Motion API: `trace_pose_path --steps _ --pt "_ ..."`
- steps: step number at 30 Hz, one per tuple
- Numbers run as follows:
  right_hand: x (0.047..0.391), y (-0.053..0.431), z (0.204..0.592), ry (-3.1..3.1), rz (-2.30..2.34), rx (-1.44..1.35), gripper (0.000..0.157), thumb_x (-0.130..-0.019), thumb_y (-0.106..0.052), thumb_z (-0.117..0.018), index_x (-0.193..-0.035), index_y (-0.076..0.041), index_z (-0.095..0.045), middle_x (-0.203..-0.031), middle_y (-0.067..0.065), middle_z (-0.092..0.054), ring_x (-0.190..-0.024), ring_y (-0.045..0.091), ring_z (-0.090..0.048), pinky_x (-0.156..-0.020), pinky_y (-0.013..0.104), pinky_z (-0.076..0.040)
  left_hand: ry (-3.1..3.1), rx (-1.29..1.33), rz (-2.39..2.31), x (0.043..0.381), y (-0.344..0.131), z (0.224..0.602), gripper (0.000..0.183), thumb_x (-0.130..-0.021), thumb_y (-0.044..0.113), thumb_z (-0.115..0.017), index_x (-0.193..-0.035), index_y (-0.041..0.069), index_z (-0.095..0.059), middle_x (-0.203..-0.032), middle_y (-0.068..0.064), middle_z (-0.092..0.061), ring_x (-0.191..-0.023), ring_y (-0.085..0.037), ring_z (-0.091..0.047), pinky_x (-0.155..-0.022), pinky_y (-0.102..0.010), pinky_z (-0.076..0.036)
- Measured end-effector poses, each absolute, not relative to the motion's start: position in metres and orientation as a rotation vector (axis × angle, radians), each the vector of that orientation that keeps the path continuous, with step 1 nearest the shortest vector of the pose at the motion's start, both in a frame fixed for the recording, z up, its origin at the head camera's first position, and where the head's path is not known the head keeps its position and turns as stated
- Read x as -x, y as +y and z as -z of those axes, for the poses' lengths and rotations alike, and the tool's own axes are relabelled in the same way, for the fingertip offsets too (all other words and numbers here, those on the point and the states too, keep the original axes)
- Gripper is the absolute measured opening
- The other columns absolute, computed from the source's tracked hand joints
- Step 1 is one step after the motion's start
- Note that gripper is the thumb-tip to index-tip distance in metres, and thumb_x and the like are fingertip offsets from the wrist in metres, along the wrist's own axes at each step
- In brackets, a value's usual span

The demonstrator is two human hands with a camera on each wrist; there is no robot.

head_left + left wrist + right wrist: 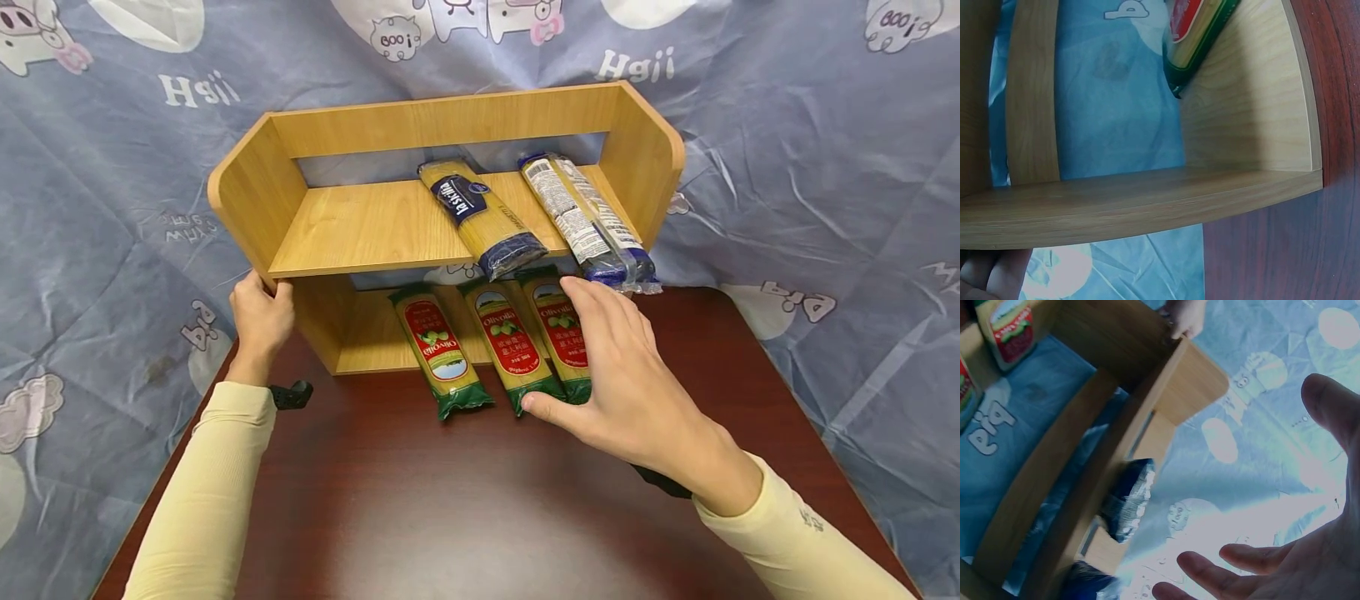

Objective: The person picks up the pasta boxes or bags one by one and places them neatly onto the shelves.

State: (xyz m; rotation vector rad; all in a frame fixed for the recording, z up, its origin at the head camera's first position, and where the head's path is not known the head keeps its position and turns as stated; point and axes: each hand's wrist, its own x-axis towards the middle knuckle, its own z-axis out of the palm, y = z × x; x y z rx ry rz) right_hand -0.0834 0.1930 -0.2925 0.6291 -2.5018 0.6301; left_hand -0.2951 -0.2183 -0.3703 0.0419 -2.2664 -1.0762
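A two-tier wooden shelf (360, 225) stands on the table. My left hand (260, 321) grips its left side panel near mid-height; in the left wrist view, fingers (997, 275) lie against the panel's outer face. My right hand (637, 392) is held apart from the shelf's right front, fingers spread and holding nothing. A blue-labelled spaghetti pack (480, 212) and a second, back-side-up pack (588, 221) lie on the upper tier, their ends jutting over its front edge. Below lie three red-and-green Olivolia spaghetti packs, left (438, 350), middle (510, 342) and right (558, 325), the last partly hidden by my right hand.
The dark red-brown table (420, 508) extends in front of the shelf. A blue printed cloth (810, 167) hangs behind and at both sides. The shelf's rounded right side panel (645, 158) rises beside the upper packs.
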Motion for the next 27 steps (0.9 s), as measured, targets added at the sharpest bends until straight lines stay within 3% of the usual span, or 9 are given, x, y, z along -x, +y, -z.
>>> trace_pose_path --steps 6,14,19,23,27 --pt "0.076 0.198 0.306 -2.546 -0.669 -0.604 0.114 -0.070 -0.048 -0.090 -0.154 0.001 -0.030 -0.151 0.022 -0.037 -0.140 0.041 -0.030 -0.110 0.063 -0.021 -2.313 -0.055 1.049 0.294 -0.222 0.367 0.022 -0.097 0.013 -0.055 -0.101 -0.004 -0.069 -0.094 -0.024 -0.071 -0.097 -0.033 -0.066 -0.078 -0.043 -0.044" --pt "0.072 0.202 0.322 -2.611 -0.737 -0.548 0.111 -0.073 -0.046 -0.088 -0.155 0.001 -0.028 -0.151 0.022 -0.037 -0.138 0.042 -0.031 -0.107 0.065 -0.021 -2.412 0.004 1.103 0.286 -0.225 0.366 0.032 -0.095 0.021 -0.058 -0.116 -0.003 -0.062 -0.100 -0.021 -0.066 -0.094 -0.032 -0.061 -0.073 -0.032 -0.042" --pt "0.071 0.207 0.333 -2.658 -0.740 -0.515 0.111 -0.075 -0.046 -0.088 -0.155 0.001 -0.027 -0.152 0.023 -0.036 -0.138 0.043 -0.031 -0.107 0.065 -0.020 -2.449 0.061 1.193 0.273 -0.222 0.363 0.051 -0.097 0.028 -0.061 -0.139 0.000 -0.049 -0.118 -0.022 -0.066 -0.107 -0.034 -0.063 -0.087 -0.044 -0.048" --pt "0.073 0.211 0.338 -2.664 -0.718 -0.498 0.111 -0.075 -0.046 -0.087 -0.155 0.000 -0.027 -0.151 0.024 -0.036 -0.138 0.043 -0.031 -0.106 0.065 -0.021 -2.490 0.092 1.231 0.262 -0.221 0.360 0.068 -0.098 0.030 -0.062 -0.154 0.006 -0.032 -0.135 -0.020 -0.063 -0.113 -0.038 -0.064 -0.095 -0.051 -0.046" --pt "0.074 0.213 0.342 -2.678 -0.709 -0.477 0.110 -0.076 -0.048 -0.086 -0.155 0.000 -0.027 -0.151 0.024 -0.037 -0.138 0.043 -0.031 -0.106 0.065 -0.021 -2.559 0.081 1.264 0.248 -0.220 0.356 0.088 -0.099 0.034 -0.060 -0.163 0.008 -0.007 -0.157 -0.017 -0.040 -0.134 -0.038 -0.049 -0.110 -0.051 -0.036"
